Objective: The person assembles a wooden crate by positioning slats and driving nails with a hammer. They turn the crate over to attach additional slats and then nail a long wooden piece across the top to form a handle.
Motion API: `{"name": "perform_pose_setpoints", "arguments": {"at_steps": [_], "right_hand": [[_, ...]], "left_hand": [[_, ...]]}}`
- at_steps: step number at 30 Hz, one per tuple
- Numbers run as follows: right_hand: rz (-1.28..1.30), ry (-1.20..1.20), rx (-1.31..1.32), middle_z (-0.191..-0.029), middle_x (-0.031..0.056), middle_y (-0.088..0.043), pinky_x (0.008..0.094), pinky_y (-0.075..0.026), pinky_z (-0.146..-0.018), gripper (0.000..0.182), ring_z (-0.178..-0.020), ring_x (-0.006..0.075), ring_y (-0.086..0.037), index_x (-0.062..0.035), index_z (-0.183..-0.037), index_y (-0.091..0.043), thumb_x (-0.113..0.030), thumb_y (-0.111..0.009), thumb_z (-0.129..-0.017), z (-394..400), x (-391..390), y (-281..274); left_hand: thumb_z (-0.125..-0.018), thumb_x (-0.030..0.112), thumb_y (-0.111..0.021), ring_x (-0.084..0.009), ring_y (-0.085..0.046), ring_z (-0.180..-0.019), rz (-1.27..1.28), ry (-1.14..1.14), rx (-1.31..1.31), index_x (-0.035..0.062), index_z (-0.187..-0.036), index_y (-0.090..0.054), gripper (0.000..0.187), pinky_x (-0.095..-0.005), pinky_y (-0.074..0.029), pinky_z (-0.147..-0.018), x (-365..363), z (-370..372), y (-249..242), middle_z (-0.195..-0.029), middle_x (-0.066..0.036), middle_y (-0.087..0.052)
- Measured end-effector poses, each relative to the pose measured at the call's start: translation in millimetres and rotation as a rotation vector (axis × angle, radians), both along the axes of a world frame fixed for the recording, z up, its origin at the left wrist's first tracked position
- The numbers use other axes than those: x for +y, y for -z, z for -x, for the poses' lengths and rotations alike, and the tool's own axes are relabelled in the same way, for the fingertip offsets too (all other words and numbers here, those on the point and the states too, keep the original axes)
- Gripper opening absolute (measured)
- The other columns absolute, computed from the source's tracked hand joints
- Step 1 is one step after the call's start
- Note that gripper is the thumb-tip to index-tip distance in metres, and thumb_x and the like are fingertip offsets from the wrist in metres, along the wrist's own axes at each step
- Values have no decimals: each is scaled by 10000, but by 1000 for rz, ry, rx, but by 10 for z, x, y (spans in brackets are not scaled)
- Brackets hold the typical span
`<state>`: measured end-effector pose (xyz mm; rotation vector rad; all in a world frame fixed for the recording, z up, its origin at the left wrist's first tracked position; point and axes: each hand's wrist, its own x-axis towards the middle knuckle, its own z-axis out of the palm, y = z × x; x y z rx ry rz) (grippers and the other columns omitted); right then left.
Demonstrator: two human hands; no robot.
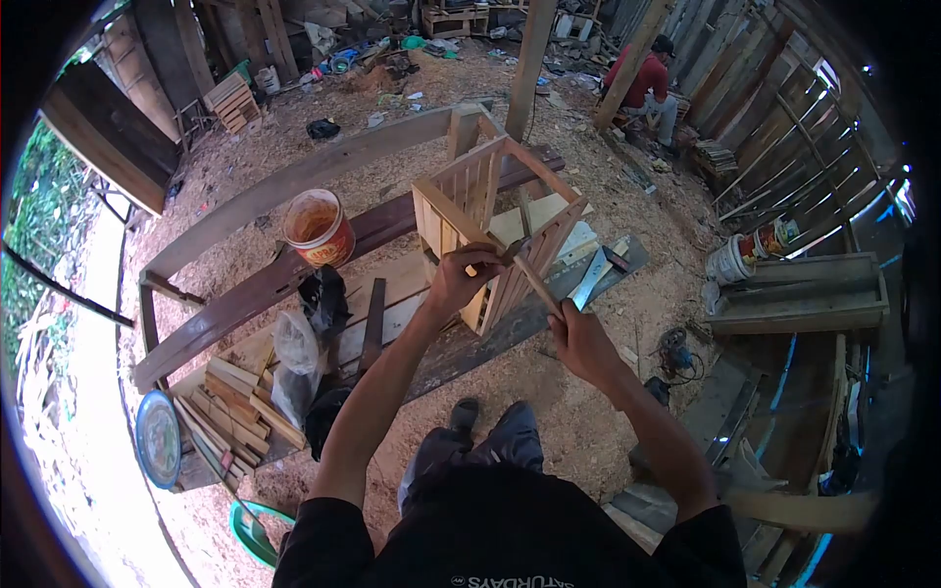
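A slatted wooden crate-like frame (453,208) stands on the plank bench (461,358) in front of me. My right hand (580,343) is wrapped round the handle of a hammer (537,281), whose head lies close to the frame's near top corner. Against that same corner is my left hand (464,279), its fingers curled together beside the hammer head; whatever they pinch is too small or hidden to make out. A shiny metal blade (588,281) with a dark end rests on the bench, just beyond my right hand.
Left on the bench are a paint bucket (321,235), a black bag (325,299), a clear plastic bag (297,343) and several wood strips (235,412). A green basin (253,534) sits on the floor. Another person in red (642,80) crouches at the back right.
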<state>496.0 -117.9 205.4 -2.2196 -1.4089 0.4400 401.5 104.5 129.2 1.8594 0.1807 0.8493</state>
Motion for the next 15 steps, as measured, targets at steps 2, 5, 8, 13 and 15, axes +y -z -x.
{"name": "perform_pose_setpoints", "arguments": {"at_steps": [2,5,8,13,15], "right_hand": [[15,78,53,-517,162,-484,417,-357,-398,209,-416,309,-517,16,-910,-436,-187,-463,-955,-20,13,-69],[51,92,74,-526,161,-487,418,-363,-402,205,-420,312,-515,16,-916,-440,-184,-463,-954,-1,28,-97],[60,70,64,-543,165,-495,422,-370,-409,193,-434,319,-522,12,-913,-445,-176,-467,-950,14,25,-16],[6,77,77,-526,135,-473,401,-322,-401,232,-384,258,-445,19,-903,-473,-208,-481,-951,-8,3,138],[34,76,88,-529,139,-480,404,-328,-402,235,-392,272,-461,21,-914,-472,-211,-482,-950,-14,9,121]], "left_hand": [[-760,61,-724,-140,-602,-695,-10,0,8,10,-896,-695,148,-280,-488,-616,24,-10,5,-941,-68,-663],[-762,64,-722,-141,-604,-692,-38,-5,36,17,-893,-698,141,-280,-489,-616,-16,28,-88,-929,-66,-663],[-764,60,-716,-144,-609,-708,-66,-26,68,23,-881,-700,124,-282,-493,-629,-21,48,-99,-923,-69,-666],[-774,41,-694,-185,-617,-838,-149,74,75,27,-959,-680,186,-316,-491,-696,104,93,-213,-989,-78,-661],[-798,45,-659,-244,-588,-978,-404,-99,47,45,-1019,-662,221,-365,-473,-808,117,89,-309,-1086,-92,-632]]}}
